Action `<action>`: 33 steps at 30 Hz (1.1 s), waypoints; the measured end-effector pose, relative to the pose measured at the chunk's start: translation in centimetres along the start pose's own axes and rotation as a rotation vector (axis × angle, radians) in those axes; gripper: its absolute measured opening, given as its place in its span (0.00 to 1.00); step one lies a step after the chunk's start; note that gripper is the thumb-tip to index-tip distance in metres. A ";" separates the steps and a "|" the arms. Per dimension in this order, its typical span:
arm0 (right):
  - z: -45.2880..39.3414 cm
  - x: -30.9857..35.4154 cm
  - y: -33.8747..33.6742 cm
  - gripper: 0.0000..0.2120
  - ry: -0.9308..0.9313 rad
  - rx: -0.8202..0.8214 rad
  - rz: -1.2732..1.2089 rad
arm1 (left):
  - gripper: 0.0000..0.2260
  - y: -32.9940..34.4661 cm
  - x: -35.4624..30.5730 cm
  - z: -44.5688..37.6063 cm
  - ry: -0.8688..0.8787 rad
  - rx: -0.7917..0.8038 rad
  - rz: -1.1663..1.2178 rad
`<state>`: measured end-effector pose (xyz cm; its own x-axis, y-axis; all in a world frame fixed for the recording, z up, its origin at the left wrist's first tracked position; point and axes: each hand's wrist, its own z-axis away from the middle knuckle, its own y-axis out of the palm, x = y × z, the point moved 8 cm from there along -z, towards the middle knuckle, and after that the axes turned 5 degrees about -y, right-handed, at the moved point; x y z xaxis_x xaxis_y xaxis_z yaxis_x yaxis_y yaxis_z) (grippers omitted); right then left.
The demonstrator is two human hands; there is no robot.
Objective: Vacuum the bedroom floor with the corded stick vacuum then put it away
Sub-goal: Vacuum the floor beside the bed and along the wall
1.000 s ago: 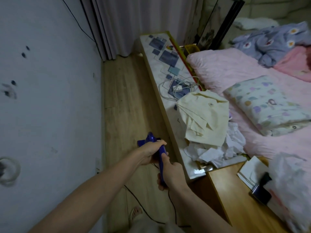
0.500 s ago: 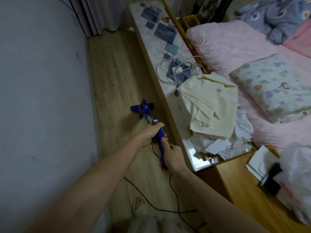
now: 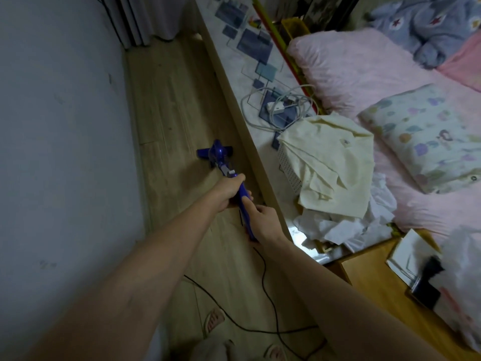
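You have no writing, label, brand or number to read here: the prints on the patterned counter top and the pillow are shapes only, and everything else is too blurred.

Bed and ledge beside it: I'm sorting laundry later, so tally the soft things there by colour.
Cream cloth: 1
White crumpled cloth: 1
Pink pillow: 1
Patterned pillow: 1
Blue star blanket: 1
Total: 5
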<state>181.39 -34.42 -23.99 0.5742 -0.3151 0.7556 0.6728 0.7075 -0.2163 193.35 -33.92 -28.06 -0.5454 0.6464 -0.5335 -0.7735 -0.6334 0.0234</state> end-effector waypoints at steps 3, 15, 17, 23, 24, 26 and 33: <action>2.0 1.3 0.4 0.20 0.018 -0.010 -0.023 | 0.12 -0.8 -0.2 2.2 -0.012 -0.002 0.010; 9.4 1.8 -0.1 0.16 0.002 0.083 0.054 | 0.14 -1.7 3.6 7.9 -0.095 -0.025 0.123; 9.1 2.6 0.1 0.17 -0.013 0.126 0.069 | 0.14 -2.4 3.2 8.0 -0.101 -0.054 0.156; 5.3 5.2 0.3 0.17 -0.083 0.188 0.184 | 0.14 -4.0 1.2 5.7 -0.082 -0.120 0.270; 4.2 5.8 0.4 0.17 -0.087 0.203 0.196 | 0.14 -4.1 0.3 5.2 -0.072 -0.123 0.291; 1.9 7.1 1.0 0.17 -0.088 0.229 0.196 | 0.13 -5.0 -1.9 4.0 -0.056 -0.140 0.303; -7.5 12.0 4.1 0.18 -0.065 0.265 0.095 | 0.08 -8.7 -10.2 -1.6 -0.036 -0.197 0.235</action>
<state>194.48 -40.03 -20.42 0.5922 -0.2047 0.7794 0.4672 0.8752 -0.1251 206.16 -35.67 -24.20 -0.7159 0.4845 -0.5028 -0.5489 -0.8356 -0.0236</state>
